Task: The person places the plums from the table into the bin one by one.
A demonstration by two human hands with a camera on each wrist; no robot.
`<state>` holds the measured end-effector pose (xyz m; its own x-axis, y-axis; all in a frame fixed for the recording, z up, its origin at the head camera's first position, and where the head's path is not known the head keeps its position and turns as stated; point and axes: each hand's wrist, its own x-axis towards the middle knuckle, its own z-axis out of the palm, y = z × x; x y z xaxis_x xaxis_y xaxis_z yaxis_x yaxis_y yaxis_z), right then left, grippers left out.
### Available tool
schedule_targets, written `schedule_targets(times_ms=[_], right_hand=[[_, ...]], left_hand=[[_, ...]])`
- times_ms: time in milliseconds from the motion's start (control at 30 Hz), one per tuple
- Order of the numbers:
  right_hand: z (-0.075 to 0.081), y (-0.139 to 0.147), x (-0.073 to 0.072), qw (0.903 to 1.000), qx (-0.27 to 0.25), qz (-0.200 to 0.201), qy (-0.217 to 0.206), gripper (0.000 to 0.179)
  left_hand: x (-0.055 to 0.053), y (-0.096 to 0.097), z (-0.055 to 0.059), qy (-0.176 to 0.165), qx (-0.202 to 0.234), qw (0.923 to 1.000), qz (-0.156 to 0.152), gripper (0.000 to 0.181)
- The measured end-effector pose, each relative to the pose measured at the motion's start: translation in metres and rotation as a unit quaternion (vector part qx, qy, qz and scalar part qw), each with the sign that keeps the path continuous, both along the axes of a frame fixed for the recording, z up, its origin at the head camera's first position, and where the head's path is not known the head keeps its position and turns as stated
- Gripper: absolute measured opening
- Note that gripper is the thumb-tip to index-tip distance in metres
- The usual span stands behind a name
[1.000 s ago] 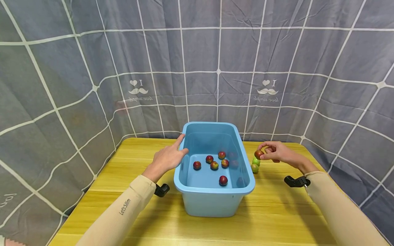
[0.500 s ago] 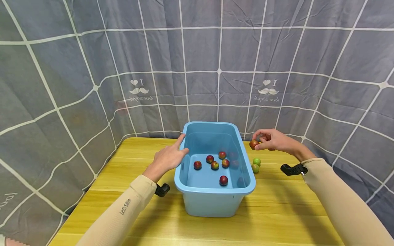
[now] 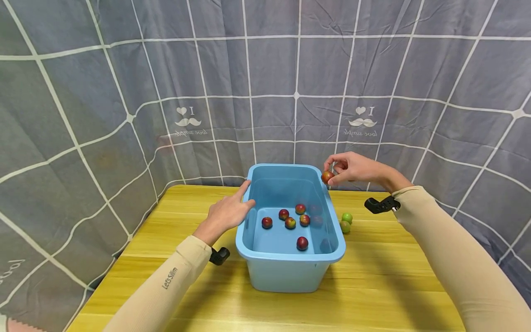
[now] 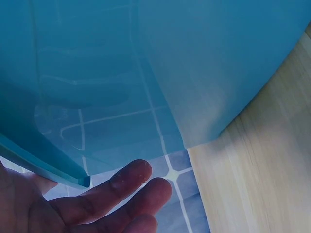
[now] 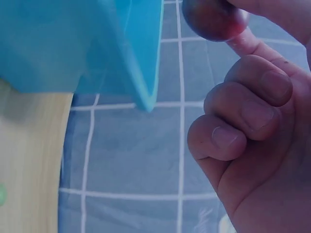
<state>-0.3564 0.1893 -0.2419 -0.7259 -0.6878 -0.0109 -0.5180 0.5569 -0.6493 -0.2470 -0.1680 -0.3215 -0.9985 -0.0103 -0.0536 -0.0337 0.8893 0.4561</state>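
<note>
A light blue plastic tub point(image 3: 282, 274) stands on the wooden table, with several small round red fruits point(image 3: 302, 243) on its floor. My left hand point(image 3: 227, 212) rests at the tub's left rim; its index finger lies straight along the edge. In the left wrist view other loose fingers point(image 4: 119, 187) hang outside the wall, just below the rim. Between thumb and index finger my right hand point(image 3: 354, 167) pinches a small round red fruit point(image 3: 327, 177) at the right rim. Its remaining fingers point(image 5: 243, 107) are curled in the right wrist view.
Two small green fruits point(image 3: 346, 222) lie on the table point(image 3: 373, 276), close to the tub's right side. Behind and around the table hangs a grey checked cloth point(image 3: 274, 69).
My right hand has lifted the pinched red fruit from beside the green fruits, up and left to the tub's right rim. The left hand has stayed in place.
</note>
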Motion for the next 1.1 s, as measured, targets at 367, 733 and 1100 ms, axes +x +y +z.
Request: schedule_targets(times_ms=[367,733,1100], right_hand=[[0.012,-0.057,-0.006,0.996,0.065,0.061,-0.008,0.032],[0.006,-0.104,-0.011,0.989,0.099,0.102,-0.039,0.029],[-0.017,-0.133,-0.016,0.9789,0.145,0.135,-0.049,0.025]], left_hand=[[0.0,-0.001,-0.001,-0.001,-0.002,1.0,-0.001,0.072],[-0.001,-0.001,0.0,0.002,-0.001,1.0,-0.001,0.072],[-0.001,0.0,-0.001,-0.001,-0.001,1.0,0.0,0.072]])
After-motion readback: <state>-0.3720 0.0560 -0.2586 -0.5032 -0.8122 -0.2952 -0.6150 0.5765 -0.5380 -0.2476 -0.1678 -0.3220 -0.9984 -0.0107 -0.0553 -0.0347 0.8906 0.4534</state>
